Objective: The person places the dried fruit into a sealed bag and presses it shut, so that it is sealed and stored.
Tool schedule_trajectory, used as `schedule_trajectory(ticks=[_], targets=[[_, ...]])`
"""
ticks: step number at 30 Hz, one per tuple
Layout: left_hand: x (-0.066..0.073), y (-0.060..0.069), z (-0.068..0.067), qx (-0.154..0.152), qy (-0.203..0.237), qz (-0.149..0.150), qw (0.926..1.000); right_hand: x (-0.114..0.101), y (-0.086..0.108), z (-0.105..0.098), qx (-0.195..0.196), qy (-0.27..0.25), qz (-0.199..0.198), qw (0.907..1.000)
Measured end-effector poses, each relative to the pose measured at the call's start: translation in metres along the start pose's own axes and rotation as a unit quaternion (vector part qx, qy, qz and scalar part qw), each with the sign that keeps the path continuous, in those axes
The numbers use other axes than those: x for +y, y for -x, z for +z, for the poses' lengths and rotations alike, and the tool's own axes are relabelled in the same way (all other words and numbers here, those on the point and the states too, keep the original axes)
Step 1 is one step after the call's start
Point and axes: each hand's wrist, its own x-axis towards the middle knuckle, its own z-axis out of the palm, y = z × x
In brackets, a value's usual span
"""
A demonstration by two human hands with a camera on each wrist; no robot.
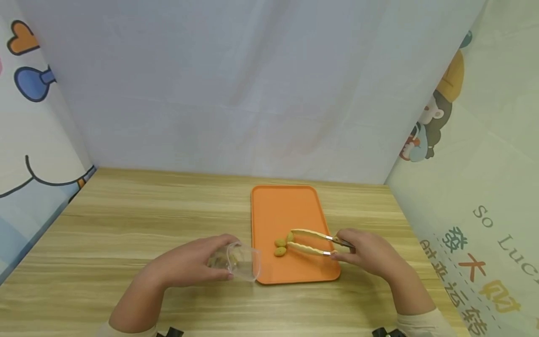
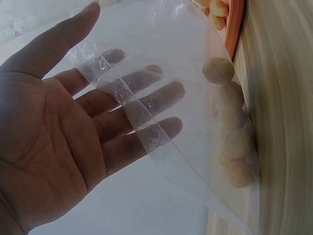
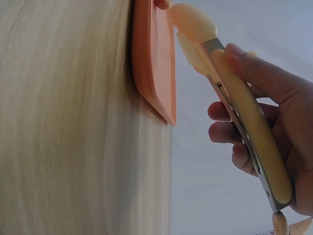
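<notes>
My left hand holds a clear plastic bag beside the tray's left edge. In the left wrist view several round brownish pieces show through the film, low in the bag. My right hand grips a pair of tongs with cream tips and metal arms. The tong tips stand apart on either side of one small yellow-brown oval piece; whether they touch it I cannot tell. Two more such pieces lie just left of it on the orange tray.
The orange tray lies on a wood-grain table, right of the middle. A pale curtain hangs behind the table, with printed cloths at both sides.
</notes>
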Motion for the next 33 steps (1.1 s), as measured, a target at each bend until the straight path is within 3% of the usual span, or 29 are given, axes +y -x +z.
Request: schedule_trajectory(ticks=[33], targets=[[0.0017,0.0029,-0.0005,-0.003,0.011,0.004,0.9999,-0.0051,0.0038,-0.0036,0.031,0.008,-0.030,0.9990]])
